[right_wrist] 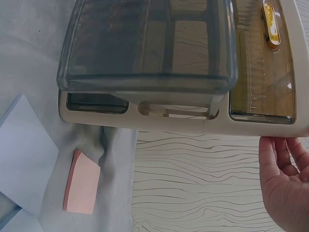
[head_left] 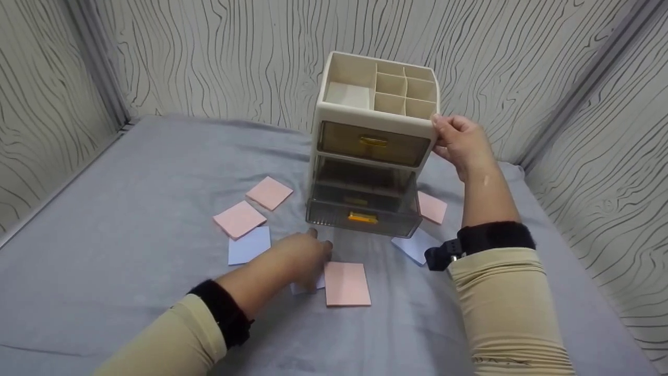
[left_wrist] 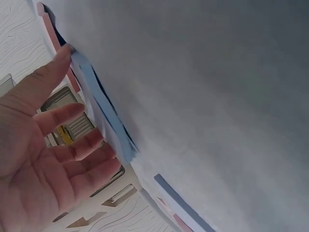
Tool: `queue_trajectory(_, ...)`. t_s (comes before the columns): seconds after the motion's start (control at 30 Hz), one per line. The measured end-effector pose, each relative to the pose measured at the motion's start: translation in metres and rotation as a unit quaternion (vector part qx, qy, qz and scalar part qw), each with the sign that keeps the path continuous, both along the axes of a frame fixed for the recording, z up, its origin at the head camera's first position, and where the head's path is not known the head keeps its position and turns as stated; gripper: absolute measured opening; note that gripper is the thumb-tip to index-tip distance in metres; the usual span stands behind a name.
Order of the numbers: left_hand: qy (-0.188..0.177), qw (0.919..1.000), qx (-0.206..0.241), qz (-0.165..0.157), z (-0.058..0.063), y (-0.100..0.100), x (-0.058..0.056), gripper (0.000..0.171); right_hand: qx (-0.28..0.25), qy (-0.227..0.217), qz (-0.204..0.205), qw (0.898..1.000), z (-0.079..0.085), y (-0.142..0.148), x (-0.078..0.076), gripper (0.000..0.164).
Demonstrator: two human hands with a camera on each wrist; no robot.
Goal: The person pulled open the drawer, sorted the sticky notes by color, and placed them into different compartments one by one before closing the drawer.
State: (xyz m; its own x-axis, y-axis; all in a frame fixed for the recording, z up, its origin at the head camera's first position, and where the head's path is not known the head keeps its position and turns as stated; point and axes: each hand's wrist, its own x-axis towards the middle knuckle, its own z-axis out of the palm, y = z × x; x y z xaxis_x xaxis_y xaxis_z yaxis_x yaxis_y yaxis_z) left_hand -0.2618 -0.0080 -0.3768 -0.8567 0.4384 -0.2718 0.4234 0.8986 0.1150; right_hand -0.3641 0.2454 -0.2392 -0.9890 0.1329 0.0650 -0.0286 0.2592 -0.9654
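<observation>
A cream desktop drawer organizer (head_left: 326, 112) stands on the grey cloth, with its middle drawer (head_left: 386, 224) pulled out toward me. My right hand (head_left: 464, 143) holds the organizer's upper right side near the front edge; its fingertips (right_wrist: 268, 145) touch that side in the right wrist view. In front of the drawer, my left hand (head_left: 305, 256) reaches down over a blue sticky-note pad (left_wrist: 104, 104). Its thumb is at one end of the pad and the loosely spread fingers lie along it, without a clear grip. A pink pad (head_left: 347, 284) lies just right of this hand.
Left of the organizer lie two pink pads (head_left: 240, 219) and a blue pad (head_left: 249, 245). To its right are another pink pad (head_left: 432, 207) and a blue pad (head_left: 417, 244). Patterned wall panels (head_left: 224, 62) stand behind the cloth-covered table (head_left: 130, 209).
</observation>
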Motion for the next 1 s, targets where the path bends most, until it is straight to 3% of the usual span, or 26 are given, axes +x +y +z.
queue_trajectory(0.33, 0.014, 0.9999, 0.009, 0.0, 0.005, -0.003, -0.001, 0.081, 0.003, -0.005, -0.002, 1.0, 0.0, 0.001, 0.0, 0.043)
queue_trajectory(0.53, 0.069, 0.9971, 0.033, -0.004, 0.016, -0.009, 0.001, 0.047, 0.011, -0.01, -0.008, 1.0, 0.0, 0.0, 0.0, 0.044)
queue_trajectory(0.67, 0.066, 0.9965, 0.05, -0.008, 0.024, -0.011, 0.002, 0.027, 0.006, -0.007, -0.006, 1.0, 0.0, 0.0, 0.0, 0.042)
queue_trajectory(0.83, 0.039, 0.9959, 0.081, -0.012, 0.034, -0.011, 0.001, 0.023, 0.003, -0.007, -0.004, 1.0, 0.001, 0.0, -0.001, 0.042)
queue_trajectory(1.0, 0.052, 0.9935, 0.095, -0.035, 0.043, -0.013, 0.003, 0.025, 0.006, -0.01, -0.002, 1.0, 0.001, 0.0, -0.001, 0.042)
